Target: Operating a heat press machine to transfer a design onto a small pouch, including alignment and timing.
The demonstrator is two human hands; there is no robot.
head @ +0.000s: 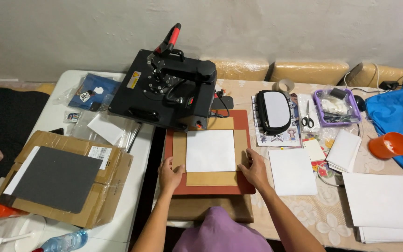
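Cluttered table | left hand (170,173), right hand (255,169) flat, unclenched, pressing brown sheet (211,178)

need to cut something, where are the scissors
In the head view, the scissors lie right of centre, between the black-and-white pouch and the purple tray.

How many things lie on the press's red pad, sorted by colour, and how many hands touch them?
White sheet: 1
Brown paper: 1
Left hand resting on the red pad and the brown paper's edge: 1
Right hand resting on the brown paper's edge: 1
Total: 4
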